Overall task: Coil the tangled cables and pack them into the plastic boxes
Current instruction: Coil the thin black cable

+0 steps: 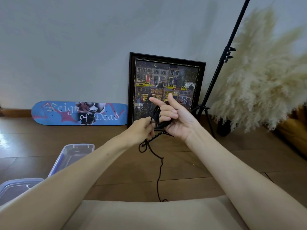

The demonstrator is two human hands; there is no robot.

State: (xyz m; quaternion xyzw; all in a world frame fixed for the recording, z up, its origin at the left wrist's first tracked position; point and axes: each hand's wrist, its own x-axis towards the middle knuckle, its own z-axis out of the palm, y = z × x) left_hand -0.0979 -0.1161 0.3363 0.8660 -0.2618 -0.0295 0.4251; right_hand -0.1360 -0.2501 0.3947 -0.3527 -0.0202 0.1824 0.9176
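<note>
right hand (176, 121) raised, middle fingers curled through black cable (155, 116) loops, likely as a former, index and thumb out; left hand (142, 128) pinches the strand to feed it; tail hangs slack; plastic boxes (78, 144) near left

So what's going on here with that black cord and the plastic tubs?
A person is winding a black cable into a coil by hand. The right hand holds the loops, with fingers curled round them, and the left hand pinches the strand just beside the coil. The uncoiled tail hangs loose toward the person's lap. A near plastic box and a far plastic box sit on the wooden floor to the left. The cable is not in either yet.
</note>
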